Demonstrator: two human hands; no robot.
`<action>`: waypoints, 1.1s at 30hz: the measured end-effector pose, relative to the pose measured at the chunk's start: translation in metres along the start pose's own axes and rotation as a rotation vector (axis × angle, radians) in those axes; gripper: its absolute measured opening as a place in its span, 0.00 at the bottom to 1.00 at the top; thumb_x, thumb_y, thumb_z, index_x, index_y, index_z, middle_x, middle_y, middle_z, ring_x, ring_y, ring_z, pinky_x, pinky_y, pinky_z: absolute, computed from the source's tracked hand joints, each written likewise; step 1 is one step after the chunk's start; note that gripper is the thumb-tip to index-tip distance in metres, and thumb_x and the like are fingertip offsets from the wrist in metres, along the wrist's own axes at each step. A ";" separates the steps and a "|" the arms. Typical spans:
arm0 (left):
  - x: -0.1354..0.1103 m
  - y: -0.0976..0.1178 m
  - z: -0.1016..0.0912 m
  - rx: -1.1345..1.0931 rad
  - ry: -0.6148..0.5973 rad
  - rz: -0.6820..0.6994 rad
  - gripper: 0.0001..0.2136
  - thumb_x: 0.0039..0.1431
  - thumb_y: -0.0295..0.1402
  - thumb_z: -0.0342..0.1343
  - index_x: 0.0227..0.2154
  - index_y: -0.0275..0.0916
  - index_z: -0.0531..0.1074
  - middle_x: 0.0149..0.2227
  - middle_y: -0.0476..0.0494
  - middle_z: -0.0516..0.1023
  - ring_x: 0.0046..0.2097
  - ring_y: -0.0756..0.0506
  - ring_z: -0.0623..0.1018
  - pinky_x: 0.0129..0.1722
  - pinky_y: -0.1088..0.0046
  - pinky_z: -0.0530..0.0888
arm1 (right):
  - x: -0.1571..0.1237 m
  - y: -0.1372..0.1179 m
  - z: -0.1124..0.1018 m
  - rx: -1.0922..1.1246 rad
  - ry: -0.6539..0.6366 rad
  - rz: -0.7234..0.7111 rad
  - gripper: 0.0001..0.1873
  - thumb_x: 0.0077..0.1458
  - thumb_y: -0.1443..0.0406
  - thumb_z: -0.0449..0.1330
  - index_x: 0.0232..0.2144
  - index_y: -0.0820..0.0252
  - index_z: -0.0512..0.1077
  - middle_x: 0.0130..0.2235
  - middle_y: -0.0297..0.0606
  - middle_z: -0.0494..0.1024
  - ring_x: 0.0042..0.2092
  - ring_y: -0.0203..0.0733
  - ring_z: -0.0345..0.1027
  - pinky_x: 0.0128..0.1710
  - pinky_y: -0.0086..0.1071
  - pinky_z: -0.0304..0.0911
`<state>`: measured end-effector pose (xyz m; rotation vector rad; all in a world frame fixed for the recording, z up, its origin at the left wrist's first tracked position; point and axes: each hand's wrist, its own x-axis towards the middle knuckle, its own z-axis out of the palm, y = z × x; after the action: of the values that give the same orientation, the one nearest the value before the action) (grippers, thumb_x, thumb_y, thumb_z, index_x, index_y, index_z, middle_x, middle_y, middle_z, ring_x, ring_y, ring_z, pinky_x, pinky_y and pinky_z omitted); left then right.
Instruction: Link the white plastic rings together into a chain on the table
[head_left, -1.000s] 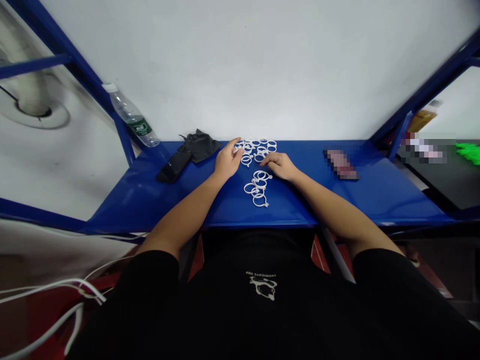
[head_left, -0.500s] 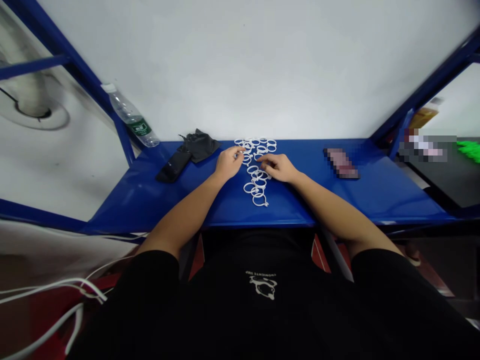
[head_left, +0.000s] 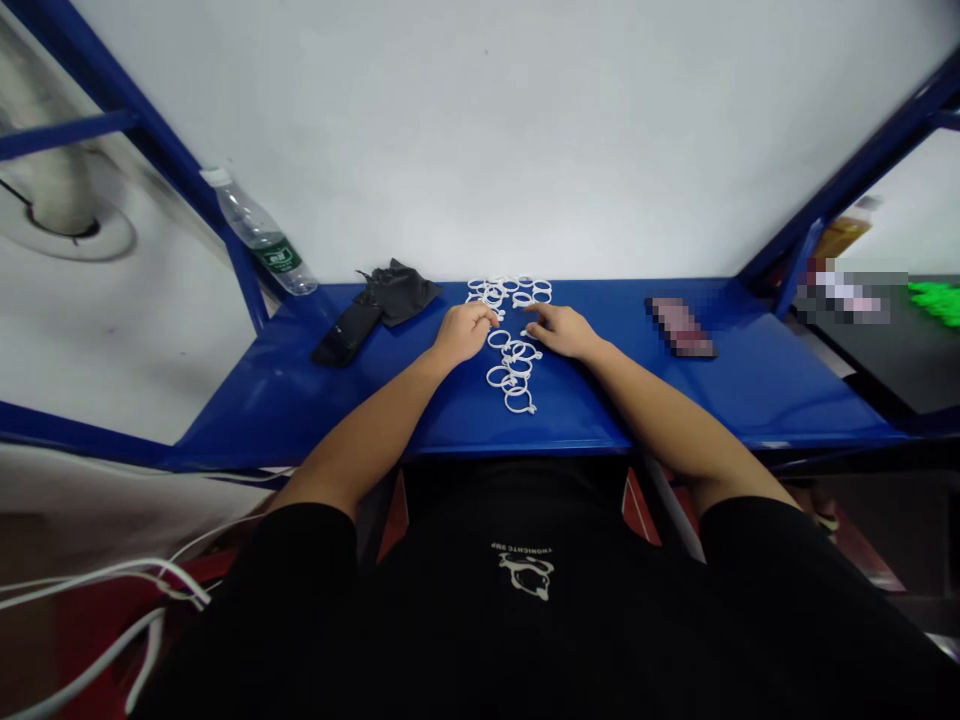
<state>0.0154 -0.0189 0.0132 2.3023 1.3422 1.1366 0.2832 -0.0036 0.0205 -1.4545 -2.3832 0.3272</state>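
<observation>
White plastic curtain rings, each with a small eyelet, lie in two loose groups on the blue table. The far rings (head_left: 517, 288) are by the wall, and the near rings (head_left: 516, 375) overlap towards the front edge. My left hand (head_left: 465, 332) has its fingers curled down between the groups, close to a single ring (head_left: 499, 340); what they pinch is hidden. Opposite it is my right hand (head_left: 562, 330), index finger stretched towards the far rings. A small white ring end shows at its thumb and bent fingers, the rest covered by the hand.
To the left are a black phone (head_left: 346, 334), a crumpled black pouch (head_left: 401, 292) and a clear bottle (head_left: 262, 235) leaning by the frame. A blurred-out phone-like object (head_left: 681, 326) lies right. Blue frame posts (head_left: 802, 265) border the table (head_left: 585, 405).
My left hand has come slightly nearer to me and right, fingers curling down. A ring by my right fingertips is now mostly hidden. The single ring between my hands has shifted slightly left.
</observation>
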 end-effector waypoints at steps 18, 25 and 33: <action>-0.002 -0.009 -0.002 0.151 -0.087 -0.020 0.15 0.74 0.26 0.56 0.52 0.41 0.87 0.57 0.38 0.86 0.55 0.40 0.85 0.59 0.63 0.81 | 0.002 0.014 0.001 0.141 0.113 -0.029 0.18 0.73 0.64 0.55 0.54 0.59 0.83 0.44 0.42 0.92 0.44 0.50 0.83 0.49 0.37 0.72; 0.001 -0.022 -0.001 0.262 -0.300 -0.051 0.17 0.76 0.29 0.59 0.60 0.46 0.86 0.61 0.39 0.83 0.62 0.37 0.83 0.64 0.61 0.80 | 0.007 0.020 0.008 0.184 0.080 -0.073 0.20 0.67 0.65 0.57 0.50 0.60 0.87 0.44 0.42 0.92 0.43 0.49 0.83 0.51 0.38 0.74; 0.001 -0.016 -0.002 0.268 -0.294 -0.083 0.08 0.76 0.33 0.63 0.48 0.44 0.89 0.60 0.39 0.84 0.61 0.37 0.83 0.62 0.60 0.80 | 0.007 0.018 0.006 0.128 0.065 -0.111 0.20 0.64 0.65 0.56 0.44 0.59 0.88 0.45 0.42 0.91 0.44 0.49 0.83 0.50 0.37 0.72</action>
<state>0.0042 -0.0095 0.0059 2.4468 1.5307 0.5913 0.2925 0.0104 0.0094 -1.2522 -2.3346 0.3911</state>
